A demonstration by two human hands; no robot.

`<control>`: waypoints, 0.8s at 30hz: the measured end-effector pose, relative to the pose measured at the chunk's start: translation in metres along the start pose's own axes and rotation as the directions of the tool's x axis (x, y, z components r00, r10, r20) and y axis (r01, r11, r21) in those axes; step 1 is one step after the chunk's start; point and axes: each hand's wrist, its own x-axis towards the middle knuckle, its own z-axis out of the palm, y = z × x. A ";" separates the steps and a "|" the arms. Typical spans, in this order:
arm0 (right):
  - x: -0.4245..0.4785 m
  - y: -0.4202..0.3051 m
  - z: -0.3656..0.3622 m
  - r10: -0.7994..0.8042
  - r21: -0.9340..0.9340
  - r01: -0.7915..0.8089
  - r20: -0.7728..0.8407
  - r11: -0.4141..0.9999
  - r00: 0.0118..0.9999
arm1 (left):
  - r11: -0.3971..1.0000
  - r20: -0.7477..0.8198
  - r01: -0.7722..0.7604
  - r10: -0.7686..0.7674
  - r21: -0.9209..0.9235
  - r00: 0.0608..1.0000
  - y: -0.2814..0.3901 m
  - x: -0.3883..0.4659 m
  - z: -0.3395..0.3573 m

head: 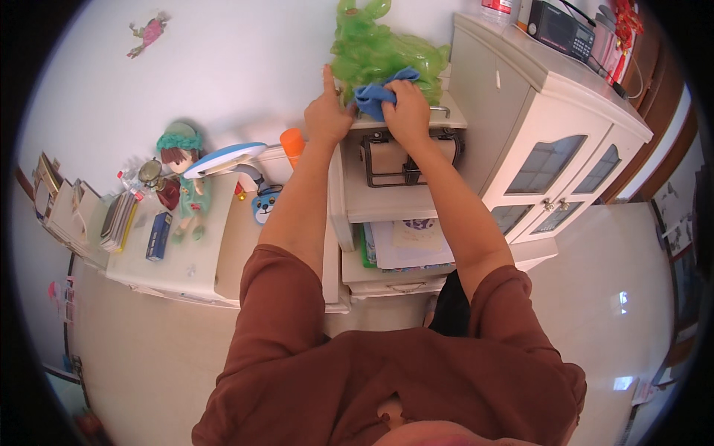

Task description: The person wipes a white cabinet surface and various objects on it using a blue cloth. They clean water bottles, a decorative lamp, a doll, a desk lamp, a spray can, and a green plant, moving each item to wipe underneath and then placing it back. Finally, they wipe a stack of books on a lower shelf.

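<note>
A large translucent green animal figurine [385, 53] stands on the top shelf [454, 111] of a white unit. My right hand [407, 111] is closed on a bunched blue cloth [374, 97], which lies against the lower front of the figurine. My left hand [329, 114] is at the figurine's left lower side, with the index finger stretched up along it and the other fingers partly hidden. Whether that hand grips part of the base cannot be told. Below the shelf, behind my right forearm, a beige bag with dark trim [390, 161] stands in a compartment.
At right, a white cabinet with glass doors [544, 161] carries a black radio [560, 30] and a bottle [496, 8]. A desk at left [206, 267] holds a doll [192, 195], a blue box [159, 236], a desk lamp [226, 159] and an orange cylinder [292, 146]. Papers [413, 245] lie below the bag.
</note>
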 end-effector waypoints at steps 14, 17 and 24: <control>0.111 -0.037 0.040 -0.329 -0.148 0.301 -0.232 0.942 0.915 | 0.999 -0.021 -0.032 0.031 -0.037 0.999 0.001 0.000 0.001; 0.093 -0.037 0.032 -0.342 -0.140 0.321 -0.166 0.937 0.925 | 0.996 -0.072 -0.087 0.087 0.003 0.994 -0.009 -0.001 0.003; 0.040 -0.006 -0.028 -0.083 0.000 0.083 -0.079 0.997 0.993 | 0.997 -0.069 -0.074 0.075 0.017 0.995 0.000 -0.008 0.001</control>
